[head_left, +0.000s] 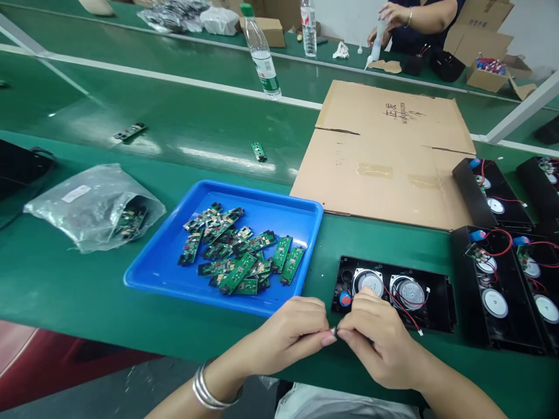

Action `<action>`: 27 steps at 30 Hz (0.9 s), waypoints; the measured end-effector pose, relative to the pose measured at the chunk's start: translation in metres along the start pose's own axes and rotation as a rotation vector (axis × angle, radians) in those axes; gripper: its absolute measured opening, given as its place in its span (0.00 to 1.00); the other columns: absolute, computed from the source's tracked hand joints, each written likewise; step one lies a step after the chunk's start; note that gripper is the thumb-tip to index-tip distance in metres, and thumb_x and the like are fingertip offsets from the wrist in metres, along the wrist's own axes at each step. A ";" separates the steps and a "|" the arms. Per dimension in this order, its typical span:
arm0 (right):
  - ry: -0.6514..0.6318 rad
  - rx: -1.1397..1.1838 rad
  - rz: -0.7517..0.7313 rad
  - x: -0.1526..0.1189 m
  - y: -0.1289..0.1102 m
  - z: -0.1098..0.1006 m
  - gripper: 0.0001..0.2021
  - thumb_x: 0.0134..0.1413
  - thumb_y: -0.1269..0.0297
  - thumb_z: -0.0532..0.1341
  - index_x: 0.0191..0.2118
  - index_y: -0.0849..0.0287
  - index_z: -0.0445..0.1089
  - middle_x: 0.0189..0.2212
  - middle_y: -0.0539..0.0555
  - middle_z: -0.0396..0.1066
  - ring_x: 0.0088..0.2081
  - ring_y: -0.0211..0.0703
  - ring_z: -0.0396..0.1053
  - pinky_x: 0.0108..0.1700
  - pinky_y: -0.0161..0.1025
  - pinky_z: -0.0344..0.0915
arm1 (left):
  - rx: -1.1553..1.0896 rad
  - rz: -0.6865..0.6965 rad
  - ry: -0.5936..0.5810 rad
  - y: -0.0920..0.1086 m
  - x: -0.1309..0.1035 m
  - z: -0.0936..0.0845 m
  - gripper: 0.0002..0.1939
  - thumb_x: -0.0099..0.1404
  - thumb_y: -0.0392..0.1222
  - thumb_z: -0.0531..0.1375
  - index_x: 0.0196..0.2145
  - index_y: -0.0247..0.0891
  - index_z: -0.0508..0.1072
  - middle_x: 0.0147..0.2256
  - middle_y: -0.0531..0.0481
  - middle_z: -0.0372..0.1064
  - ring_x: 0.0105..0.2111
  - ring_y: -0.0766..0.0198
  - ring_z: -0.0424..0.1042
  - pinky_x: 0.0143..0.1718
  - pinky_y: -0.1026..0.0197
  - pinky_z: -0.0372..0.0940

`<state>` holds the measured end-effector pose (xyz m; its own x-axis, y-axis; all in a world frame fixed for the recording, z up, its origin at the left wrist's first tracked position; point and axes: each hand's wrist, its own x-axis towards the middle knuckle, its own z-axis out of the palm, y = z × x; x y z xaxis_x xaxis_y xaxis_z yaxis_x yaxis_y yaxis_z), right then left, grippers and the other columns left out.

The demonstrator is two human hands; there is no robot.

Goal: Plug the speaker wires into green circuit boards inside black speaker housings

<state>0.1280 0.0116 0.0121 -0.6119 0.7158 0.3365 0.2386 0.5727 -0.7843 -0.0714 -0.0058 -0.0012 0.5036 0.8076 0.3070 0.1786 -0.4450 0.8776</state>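
My left hand [297, 331] and my right hand [379, 337] meet at the table's front edge, fingertips pinched together. Something tiny and pale shows between the fingertips, too small to name. Just behind my right hand lies an open black casing [439, 302] with two round speakers, a blue-and-red round part [345, 299] and red and black wires ending in white plugs. Left of my hands, a blue tray [152, 285] holds a pile of green circuit boards [238, 273].
A clear bag [82, 203] of boards lies at left. Flattened cardboard [384, 157] covers the back right. More black casings [493, 291] stand at right. Beyond are a water bottle [264, 64] and another person's hands [388, 23] holding a pale bottle.
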 end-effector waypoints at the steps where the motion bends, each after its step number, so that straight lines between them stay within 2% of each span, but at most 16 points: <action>1: 0.036 -0.003 0.023 0.000 0.001 -0.002 0.12 0.63 0.73 0.49 0.28 0.59 0.61 0.20 0.47 0.58 0.24 0.35 0.56 0.27 0.34 0.55 | 0.002 -0.009 0.047 -0.001 -0.002 -0.005 0.23 0.72 0.45 0.44 0.19 0.39 0.58 0.16 0.57 0.51 0.18 0.68 0.53 0.21 0.64 0.53; 3: 0.084 -0.034 0.003 -0.001 0.002 -0.004 0.10 0.63 0.73 0.50 0.30 0.60 0.64 0.21 0.49 0.59 0.25 0.36 0.57 0.27 0.34 0.56 | 0.022 -0.063 0.126 -0.003 -0.007 -0.014 0.23 0.72 0.46 0.46 0.20 0.38 0.62 0.16 0.56 0.56 0.19 0.68 0.57 0.22 0.65 0.55; 5: 0.077 -0.089 -0.114 0.000 0.003 0.000 0.09 0.63 0.73 0.51 0.35 0.62 0.66 0.22 0.50 0.62 0.26 0.37 0.58 0.28 0.36 0.59 | 0.043 -0.137 0.098 -0.002 -0.010 -0.015 0.23 0.71 0.50 0.46 0.23 0.37 0.67 0.18 0.54 0.61 0.20 0.68 0.60 0.23 0.65 0.56; 8: 0.093 -0.174 -0.282 0.001 0.004 0.008 0.10 0.63 0.75 0.50 0.39 0.64 0.69 0.20 0.51 0.63 0.25 0.38 0.56 0.28 0.38 0.61 | -0.040 -0.282 0.028 0.005 -0.011 -0.002 0.27 0.70 0.56 0.42 0.24 0.37 0.67 0.20 0.53 0.63 0.21 0.67 0.63 0.24 0.64 0.58; 12: 0.143 -0.299 -0.423 0.001 0.008 0.013 0.11 0.61 0.78 0.51 0.38 0.68 0.71 0.18 0.51 0.63 0.25 0.38 0.57 0.29 0.40 0.63 | -0.328 -0.516 0.072 0.014 -0.007 0.021 0.25 0.70 0.54 0.41 0.22 0.38 0.62 0.18 0.55 0.60 0.20 0.68 0.62 0.25 0.64 0.59; 14: 0.145 -0.360 -0.458 0.000 0.010 0.012 0.09 0.58 0.80 0.54 0.36 0.69 0.72 0.18 0.51 0.64 0.25 0.38 0.59 0.30 0.39 0.64 | -0.381 -0.558 0.078 0.014 -0.006 0.025 0.23 0.70 0.53 0.44 0.21 0.39 0.60 0.17 0.56 0.57 0.19 0.69 0.59 0.23 0.65 0.57; 18: 0.155 -0.363 -0.411 -0.002 0.010 0.013 0.09 0.57 0.80 0.55 0.36 0.66 0.72 0.19 0.50 0.65 0.25 0.38 0.60 0.31 0.40 0.65 | -0.189 -0.489 0.087 0.014 -0.008 0.022 0.18 0.70 0.46 0.48 0.23 0.39 0.61 0.19 0.58 0.57 0.20 0.69 0.58 0.22 0.66 0.56; 22: 0.152 -0.275 -0.278 -0.003 0.008 0.018 0.07 0.57 0.77 0.55 0.36 0.63 0.70 0.21 0.50 0.66 0.25 0.37 0.60 0.37 0.43 0.65 | 0.089 -0.295 0.118 0.015 -0.013 0.019 0.14 0.70 0.39 0.47 0.28 0.38 0.65 0.23 0.55 0.63 0.23 0.68 0.62 0.24 0.67 0.59; 25: 0.167 -0.214 -0.204 -0.005 0.006 0.021 0.07 0.57 0.78 0.55 0.36 0.62 0.69 0.22 0.49 0.66 0.24 0.36 0.60 0.39 0.45 0.64 | 0.171 -0.203 0.116 0.015 -0.015 0.019 0.12 0.71 0.37 0.47 0.32 0.38 0.67 0.25 0.52 0.67 0.25 0.67 0.64 0.27 0.66 0.62; 27: 0.177 -0.194 -0.188 -0.005 0.005 0.021 0.08 0.57 0.78 0.55 0.36 0.61 0.68 0.21 0.49 0.66 0.24 0.36 0.60 0.38 0.44 0.64 | 0.181 -0.189 0.109 0.015 -0.015 0.019 0.11 0.71 0.37 0.48 0.34 0.38 0.67 0.27 0.52 0.70 0.26 0.67 0.66 0.28 0.66 0.63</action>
<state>0.1165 0.0027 -0.0047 -0.5223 0.6392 0.5645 0.2837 0.7545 -0.5918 -0.0604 -0.0321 0.0004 0.3550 0.9152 0.1906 0.4135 -0.3366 0.8460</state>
